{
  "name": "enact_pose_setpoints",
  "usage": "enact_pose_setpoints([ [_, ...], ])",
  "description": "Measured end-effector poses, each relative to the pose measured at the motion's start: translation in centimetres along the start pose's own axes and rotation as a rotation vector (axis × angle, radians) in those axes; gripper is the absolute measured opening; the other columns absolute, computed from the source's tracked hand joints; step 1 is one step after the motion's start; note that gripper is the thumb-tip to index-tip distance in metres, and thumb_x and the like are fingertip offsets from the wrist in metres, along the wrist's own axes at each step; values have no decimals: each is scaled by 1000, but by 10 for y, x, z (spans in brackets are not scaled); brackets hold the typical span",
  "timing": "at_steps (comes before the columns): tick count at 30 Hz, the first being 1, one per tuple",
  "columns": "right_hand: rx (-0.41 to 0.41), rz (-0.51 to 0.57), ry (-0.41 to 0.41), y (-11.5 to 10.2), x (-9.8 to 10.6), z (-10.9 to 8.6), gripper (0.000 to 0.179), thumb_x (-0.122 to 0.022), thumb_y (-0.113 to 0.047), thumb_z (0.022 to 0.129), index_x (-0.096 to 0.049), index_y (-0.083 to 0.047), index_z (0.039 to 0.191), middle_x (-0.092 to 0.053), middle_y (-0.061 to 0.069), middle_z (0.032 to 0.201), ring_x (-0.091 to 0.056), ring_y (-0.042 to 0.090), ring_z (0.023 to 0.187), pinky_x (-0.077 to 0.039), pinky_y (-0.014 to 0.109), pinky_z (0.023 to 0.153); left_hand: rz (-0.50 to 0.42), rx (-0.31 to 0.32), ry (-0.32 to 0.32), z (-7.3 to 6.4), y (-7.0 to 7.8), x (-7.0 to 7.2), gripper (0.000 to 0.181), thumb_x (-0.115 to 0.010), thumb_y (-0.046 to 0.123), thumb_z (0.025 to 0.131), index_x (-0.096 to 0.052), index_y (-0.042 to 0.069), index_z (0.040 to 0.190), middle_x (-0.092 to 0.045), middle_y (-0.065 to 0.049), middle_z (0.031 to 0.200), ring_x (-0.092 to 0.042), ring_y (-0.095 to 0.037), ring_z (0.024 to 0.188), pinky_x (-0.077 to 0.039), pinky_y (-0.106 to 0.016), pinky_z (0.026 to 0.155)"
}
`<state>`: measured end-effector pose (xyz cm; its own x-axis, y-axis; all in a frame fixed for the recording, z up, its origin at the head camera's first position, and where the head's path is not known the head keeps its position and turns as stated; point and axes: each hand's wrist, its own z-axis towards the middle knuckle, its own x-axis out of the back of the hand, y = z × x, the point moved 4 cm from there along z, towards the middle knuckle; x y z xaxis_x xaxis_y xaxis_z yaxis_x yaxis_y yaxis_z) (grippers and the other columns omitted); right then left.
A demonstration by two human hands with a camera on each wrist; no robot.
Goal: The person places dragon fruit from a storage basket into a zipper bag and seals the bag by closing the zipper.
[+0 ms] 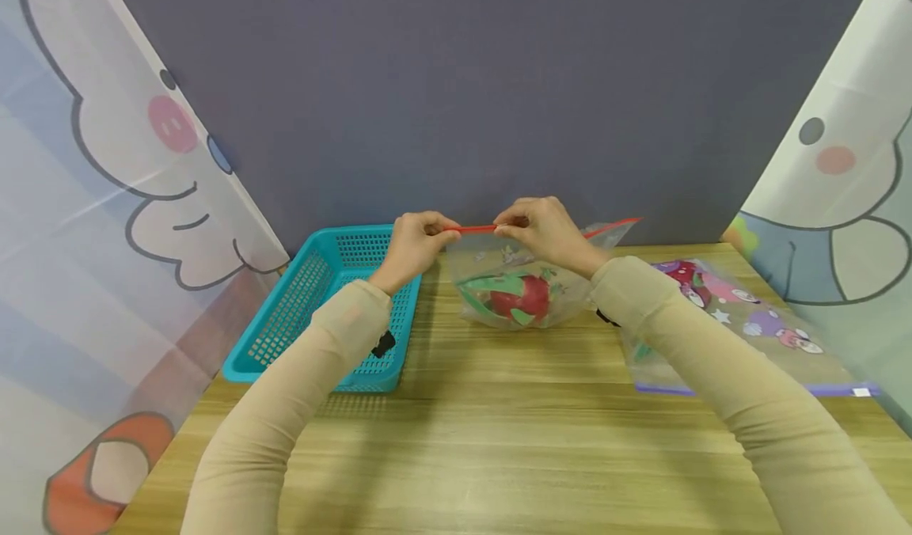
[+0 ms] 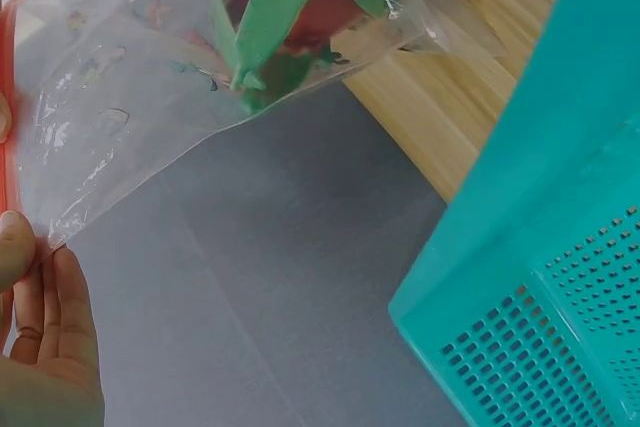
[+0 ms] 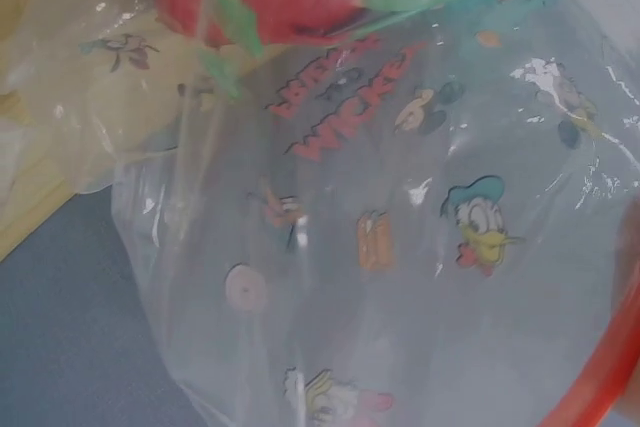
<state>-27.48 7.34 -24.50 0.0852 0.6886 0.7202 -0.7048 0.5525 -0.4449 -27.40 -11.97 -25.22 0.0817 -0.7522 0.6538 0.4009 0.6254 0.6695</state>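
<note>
A clear zip bag (image 1: 466, 266) printed with small cartoon figures stands upright on the table, its red zip strip (image 1: 476, 229) at the top. Inside lies a red and green soft-looking item (image 1: 520, 297) whose kind I cannot tell. My left hand (image 1: 413, 246) pinches the left end of the strip between thumb and fingers; the left wrist view shows these fingertips (image 2: 65, 267) at the bag's corner. A short way along, my right hand (image 1: 543, 228) pinches the same strip. Beyond it, the bag's right corner sticks up. Printed figures (image 3: 480, 227) fill the right wrist view.
A turquoise plastic basket (image 1: 409, 337) stands left of the bag, beneath my left forearm. Under my right forearm lies another printed zip bag (image 1: 777, 353) with a purple strip and something red inside. A dark grey panel (image 1: 456, 84) rises behind the wooden table (image 1: 484, 456).
</note>
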Motion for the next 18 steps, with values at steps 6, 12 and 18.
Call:
enact_pose_setpoints([
  [6, -19, -8, -12, 4, 3, -1, 18, -66, -17, 83, -71, -5, 96, -67, 6, 84, -62, 17, 73, -52, 31, 66, 8, -4, 9, 2, -7, 1, 15, -65, 22, 85, -72, 14, 95, -70, -5, 85, -54, -18, 63, -38, -27, 49],
  [12, -61, 3, -23, 10, 5, -1, 17, -68, -16, 82, -72, -6, 96, -67, 4, 86, -62, 16, 75, -52, 30, 67, -24, 27, 0, 0, -12, 5, 15, -65, 21, 86, -72, 15, 97, -70, -5, 89, -56, -17, 68, -36, -28, 52],
  [18, -99, 21, -34, 15, 7, -4, 16, -67, -15, 83, -72, -7, 96, -66, 4, 85, -62, 16, 76, -52, 31, 69, -27, 38, -21, 0, -16, 6, 17, -64, 23, 86, -71, 14, 98, -69, -8, 93, -56, -18, 70, -37, -29, 54],
])
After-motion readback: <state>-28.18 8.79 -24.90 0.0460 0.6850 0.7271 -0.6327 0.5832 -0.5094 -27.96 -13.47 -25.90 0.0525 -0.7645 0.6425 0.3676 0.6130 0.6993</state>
